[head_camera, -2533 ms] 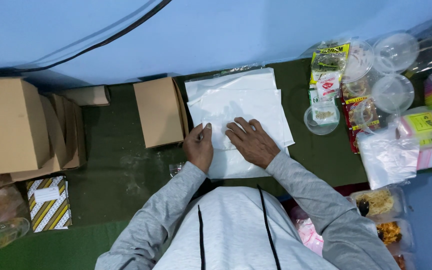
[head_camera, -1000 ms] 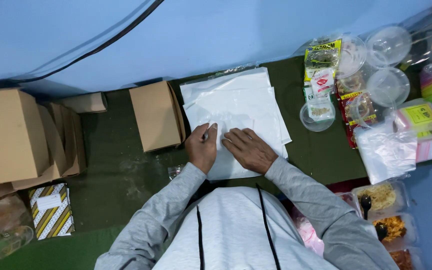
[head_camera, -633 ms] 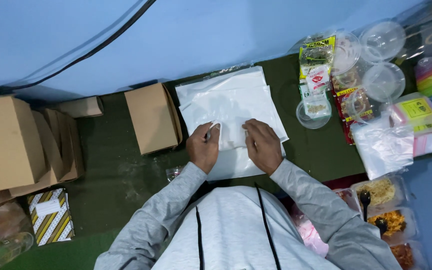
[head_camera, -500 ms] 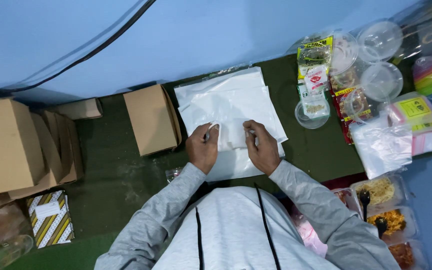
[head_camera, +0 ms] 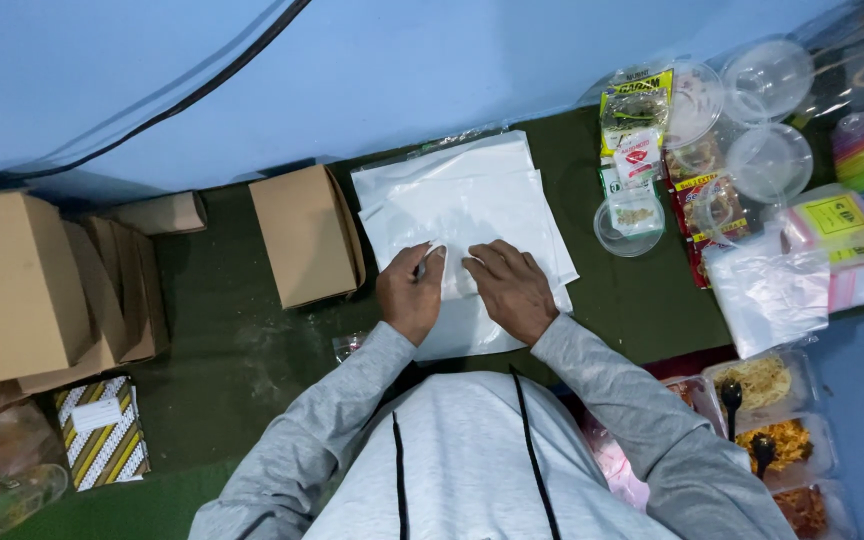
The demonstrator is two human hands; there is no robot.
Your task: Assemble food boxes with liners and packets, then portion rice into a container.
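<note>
Pinching the plastic bag stack (head_camera: 472,205) edge, both hands; green table (head_camera: 232,330) around.

Food trays (head_camera: 802,470) run off the right edge.

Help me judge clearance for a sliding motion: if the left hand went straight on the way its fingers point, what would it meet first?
The left hand points up the stack of white plastic bags, so it would first ride over that stack. Beyond its far edge, probably only green mat, then the blue wall.
</note>
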